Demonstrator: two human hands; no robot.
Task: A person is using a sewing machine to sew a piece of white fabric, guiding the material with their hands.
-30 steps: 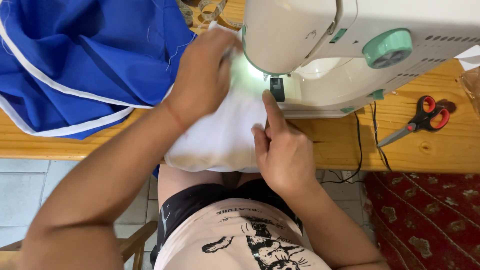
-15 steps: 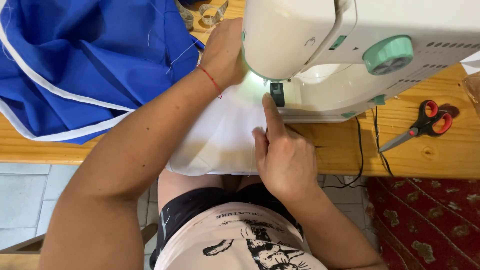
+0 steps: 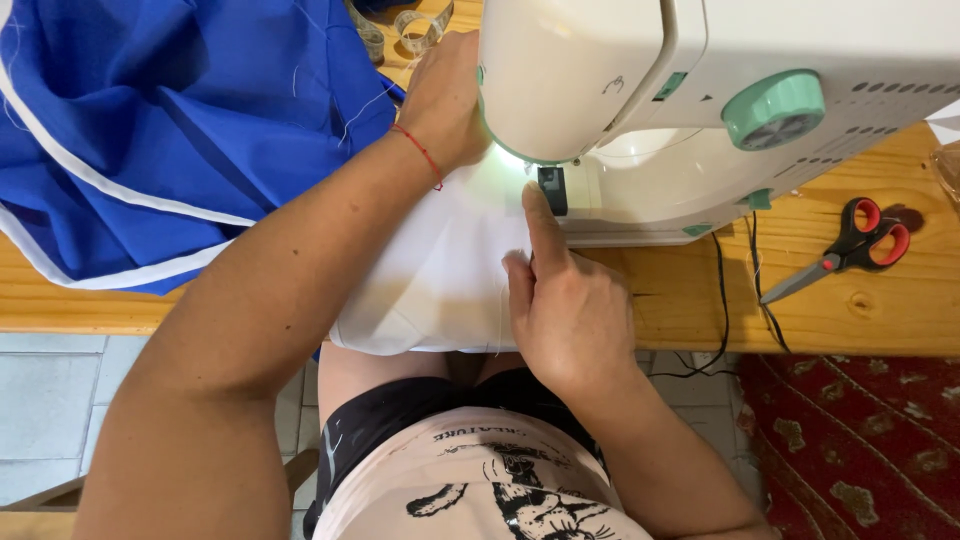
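Note:
A white sewing machine (image 3: 700, 110) with a mint-green dial stands on the wooden table (image 3: 860, 310). A piece of white cloth (image 3: 430, 270) lies under its lit needle area and hangs over the table's front edge. My right hand (image 3: 565, 300) rests flat on the cloth, index finger stretched toward the presser foot. My left hand (image 3: 445, 100) reaches past the machine's left end, its fingers hidden behind the head; what it touches there I cannot tell. A thin red thread circles that wrist.
A large blue cloth with white trim (image 3: 170, 130) is heaped on the table's left. Red-handled scissors (image 3: 850, 245) lie at the right. A tape measure (image 3: 415, 28) sits at the back. Black cables (image 3: 740, 300) drop over the edge. A red patterned rug (image 3: 860, 450) covers the floor.
My left hand has slid from on top of the white cloth away toward the back of the machine's left end. My right hand has stayed on the cloth.

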